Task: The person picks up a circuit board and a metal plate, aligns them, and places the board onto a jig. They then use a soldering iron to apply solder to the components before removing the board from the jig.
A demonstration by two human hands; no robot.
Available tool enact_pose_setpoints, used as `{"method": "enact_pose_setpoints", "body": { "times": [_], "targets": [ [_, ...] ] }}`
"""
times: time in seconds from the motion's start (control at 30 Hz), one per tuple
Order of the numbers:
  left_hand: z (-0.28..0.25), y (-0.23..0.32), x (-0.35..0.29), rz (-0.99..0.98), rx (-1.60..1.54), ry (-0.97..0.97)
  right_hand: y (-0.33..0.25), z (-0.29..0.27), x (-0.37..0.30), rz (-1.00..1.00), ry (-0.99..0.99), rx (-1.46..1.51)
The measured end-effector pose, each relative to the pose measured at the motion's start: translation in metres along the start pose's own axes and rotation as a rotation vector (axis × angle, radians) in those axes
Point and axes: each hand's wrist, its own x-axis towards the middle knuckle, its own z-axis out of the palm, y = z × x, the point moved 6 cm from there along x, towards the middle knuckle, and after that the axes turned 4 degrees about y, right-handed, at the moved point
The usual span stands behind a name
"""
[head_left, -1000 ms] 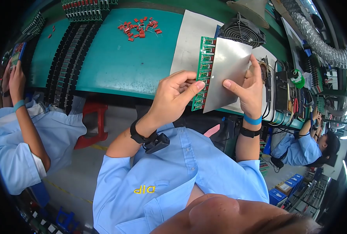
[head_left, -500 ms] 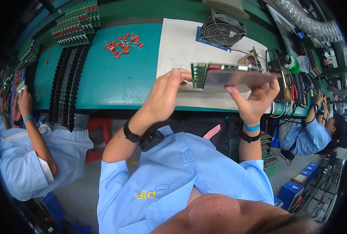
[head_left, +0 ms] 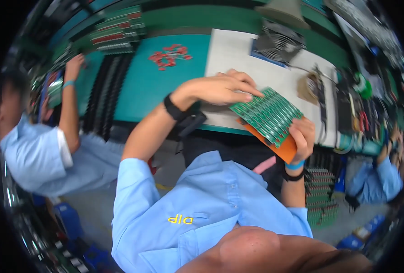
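Observation:
In front of me, a green circuit board panel [head_left: 269, 116] made of several narrow strips is tilted, with rows of shiny solder points facing up. An orange plate [head_left: 274, 148] shows beneath its near edge. My right hand [head_left: 303, 136] is closed around the right end of panel and plate together, thumb on top. Over the panel's far left corner is my left hand [head_left: 224, 89], its fingers stretched out and a fingertip at the board's edge. Whether that hand bears any of the weight cannot be seen.
Red components [head_left: 169, 56] lie loose on the teal mat [head_left: 136, 91]. A black fan [head_left: 281, 42] and a tape roll [head_left: 308, 86] are on the white sheet [head_left: 227, 52]. Tools [head_left: 363, 120] lie at right. Stacked boards [head_left: 118, 32] stand beyond the black rails [head_left: 104, 95]. Co-workers sit on both sides.
The panel has come nearer and turned over from nearly edge-on, so its soldered face now shows with the orange plate beneath. My left hand has moved over its corner.

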Motion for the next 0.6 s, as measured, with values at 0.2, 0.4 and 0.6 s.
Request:
{"method": "enact_pose_setpoints", "body": {
  "times": [0.2, 0.4, 0.6],
  "targets": [
    [0.019, 0.000, -0.019, 0.001, 0.183, 0.113, -0.021, 0.008, -0.022, 0.104, -0.150, -0.099],
    [0.036, 0.003, -0.031, 0.067, 0.223, 0.219, -0.014, 0.011, -0.049, 0.098, -0.389, -0.056],
    [0.031, 0.010, -0.034, 0.044, 0.248, 0.188, -0.016, 0.000, -0.034, 0.101, -0.596, 0.112]
  ]
}}
